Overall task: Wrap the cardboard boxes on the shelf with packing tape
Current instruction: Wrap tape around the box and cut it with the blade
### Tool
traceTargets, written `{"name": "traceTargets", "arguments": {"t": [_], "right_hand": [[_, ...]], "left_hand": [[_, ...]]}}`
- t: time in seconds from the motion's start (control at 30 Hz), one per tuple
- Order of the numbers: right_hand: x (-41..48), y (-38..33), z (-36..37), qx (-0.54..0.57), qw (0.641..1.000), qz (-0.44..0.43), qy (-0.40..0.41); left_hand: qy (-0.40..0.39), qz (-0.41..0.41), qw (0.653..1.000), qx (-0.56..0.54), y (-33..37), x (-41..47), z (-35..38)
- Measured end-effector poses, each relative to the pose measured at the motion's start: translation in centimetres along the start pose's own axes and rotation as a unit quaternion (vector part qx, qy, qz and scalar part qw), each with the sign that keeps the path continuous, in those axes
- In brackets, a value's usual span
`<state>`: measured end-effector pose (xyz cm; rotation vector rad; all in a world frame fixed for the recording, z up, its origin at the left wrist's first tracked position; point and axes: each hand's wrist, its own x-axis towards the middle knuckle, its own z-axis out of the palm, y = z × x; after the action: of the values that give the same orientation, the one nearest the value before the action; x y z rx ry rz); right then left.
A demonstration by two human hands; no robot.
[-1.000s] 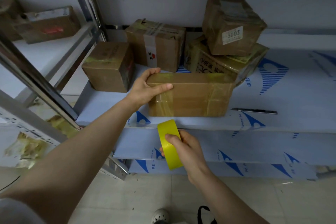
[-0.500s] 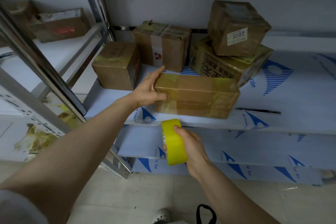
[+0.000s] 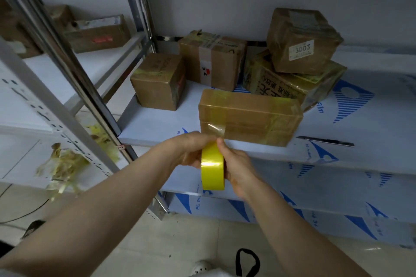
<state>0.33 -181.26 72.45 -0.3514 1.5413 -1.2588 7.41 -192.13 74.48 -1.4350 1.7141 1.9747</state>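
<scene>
A long cardboard box (image 3: 252, 119), partly covered in yellowish tape, lies near the front edge of the white shelf (image 3: 157, 123). Just below and in front of it I hold a yellow roll of packing tape (image 3: 212, 166) upright between both hands. My right hand (image 3: 238, 170) grips the roll from the right side. My left hand (image 3: 191, 149) holds it from the left, fingers curled at its top edge. A clear strip of tape (image 3: 216, 129) runs from the roll's top to the box's front left corner.
Behind the long box stand a small cube box (image 3: 158, 82), a taller taped box (image 3: 212, 59) and two stacked boxes (image 3: 299, 56). A black utility knife (image 3: 326, 141) lies on the shelf at the right. Steel uprights (image 3: 67, 67) and crumpled tape scraps (image 3: 65, 164) are at the left.
My left hand has left the long box's left end and come down onto the tape roll. The right hand has kept hold of the roll. The box stays put.
</scene>
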Motion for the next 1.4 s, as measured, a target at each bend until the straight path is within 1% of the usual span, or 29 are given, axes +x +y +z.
{"name": "traceTargets", "arguments": {"t": [0.07, 0.1, 0.13, 0.17, 0.23, 0.27, 0.3, 0.37, 0.4, 0.5, 0.57, 0.6, 0.63, 0.7, 0.77, 0.83, 0.9, 0.93, 0.97, 1.03, 1.07, 1.13, 1.2, 1.23, 1.27, 1.3, 1.33, 1.37, 1.4], "right_hand": [[-0.7, -1.1, -0.5, -0.165, 0.986, -0.018, 0.002], [-1.1, -1.7, -1.1, -0.284, 0.957, -0.055, 0.023], [-1.3, -2.3, -1.9, -0.394, 0.91, -0.111, 0.067], [-1.5, -3.2, -2.7, -0.473, 0.849, -0.192, 0.137], [-1.2, -4.8, -4.5, -0.53, 0.719, -0.368, 0.258], [-0.3, -5.3, -5.5, -0.559, 0.669, -0.404, 0.277], [0.5, -5.6, -6.3, -0.609, 0.642, -0.385, 0.261], [1.8, -6.1, -7.4, -0.689, 0.622, -0.295, 0.226], [2.5, -6.1, -7.8, -0.701, 0.619, -0.27, 0.228], [3.1, -6.9, -7.8, -0.704, 0.604, -0.273, 0.255], [3.4, -7.4, -7.7, -0.705, 0.608, -0.281, 0.234], [3.4, -7.5, -7.8, -0.682, 0.629, -0.297, 0.225], [3.2, -7.6, -8.2, -0.626, 0.666, -0.331, 0.232], [2.5, -7.0, -9.9, -0.435, 0.736, -0.414, 0.313], [2.3, -6.0, -12.6, -0.286, 0.748, -0.427, 0.42], [2.7, -5.1, -15.9, -0.28, 0.77, -0.346, 0.458], [3.6, -4.0, -19.1, -0.386, 0.812, -0.204, 0.388], [4.1, -3.2, -20.5, -0.461, 0.808, -0.137, 0.34], [4.5, -2.5, -21.6, -0.534, 0.787, -0.088, 0.297], [4.7, -1.8, -22.8, -0.645, 0.722, -0.039, 0.249], [4.4, -1.7, -22.9, -0.68, 0.689, -0.03, 0.247], [3.6, -1.8, -22.3, -0.737, 0.61, -0.071, 0.282], [2.7, -1.6, -22.1, -0.754, 0.571, -0.109, 0.306], [2.3, -1.3, -22.0, -0.753, 0.573, -0.099, 0.306], [2.2, -1.0, -22.1, -0.732, 0.595, -0.092, 0.319], [1.9, -0.7, -22.1, -0.679, 0.643, -0.085, 0.343], [1.6, -0.8, -21.9, -0.594, 0.704, -0.1, 0.375], [0.9, -1.2, -21.1, -0.501, 0.753, -0.131, 0.406], [0.4, -1.8, -20.1, -0.413, 0.777, -0.187, 0.436]], "left_hand": [[0.028, 0.02, 0.997, -0.066, 0.0, 0.4, 0.4], [0.033, 0.023, 0.996, -0.082, 0.0, 0.5, 0.6], [0.035, 0.027, 0.995, -0.095, 0.2, 0.5, 0.7], [0.041, 0.03, 0.993, -0.104, 0.3, 0.4, 0.7], [0.05, 0.036, 0.992, -0.111, 0.5, 0.3, 0.7], [0.05, 0.039, 0.992, -0.111, 0.7, 0.2, 0.7], [0.05, 0.04, 0.991, -0.114, 0.9, -0.2, 0.9], [0.049, 0.042, 0.989, -0.13, 1.2, -0.5, 1.0], [0.048, 0.045, 0.988, -0.14, 1.5, -0.4, 1.0], [0.058, 0.058, 0.985, -0.15, 2.4, -0.7, 1.2], [0.065, 0.058, 0.986, -0.144, 2.9, -0.6, 1.1], [0.069, 0.057, 0.987, -0.137, 3.1, -0.6, 1.2], [0.07, 0.059, 0.987, -0.131, 3.2, -0.7, 1.2], [0.063, 0.063, 0.989, -0.121, 3.5, -0.8, 1.3], [0.061, 0.075, 0.989, -0.109, 3.8, -1.1, 1.6], [0.069, 0.079, 0.989, -0.104, 3.9, -1.3, 1.8], [0.074, 0.076, 0.989, -0.101, 4.1, -1.4, 2.0], [0.076, 0.074, 0.99, -0.098, 4.2, -1.5, 2.1], [0.077, 0.073, 0.99, -0.093, 4.2, -1.6, 2.1], [0.078, 0.074, 0.991, -0.085, 4.3, -1.6, 2.2], [0.08, 0.074, 0.991, -0.083, 4.3, -1.7, 2.3], [0.088, 0.072, 0.99, -0.081, 4.2, -1.7, 2.3], [0.095, 0.072, 0.99, -0.071, 4.2, -1.7, 2.4], [0.096, 0.074, 0.99, -0.067, 4.2, -1.8, 2.4], [0.096, 0.076, 0.99, -0.067, 4.1, -1.9, 2.5], [0.096, 0.079, 0.99, -0.069, 4.1, -2.0, 2.6], [0.096, 0.083, 0.989, -0.071, 4.1, -2.0, 2.6], [0.097, 0.087, 0.989, -0.071, 4.0, -2.0, 2.6], [0.099, 0.09, 0.989, -0.069, 4.0, -2.1, 2.6]]}}
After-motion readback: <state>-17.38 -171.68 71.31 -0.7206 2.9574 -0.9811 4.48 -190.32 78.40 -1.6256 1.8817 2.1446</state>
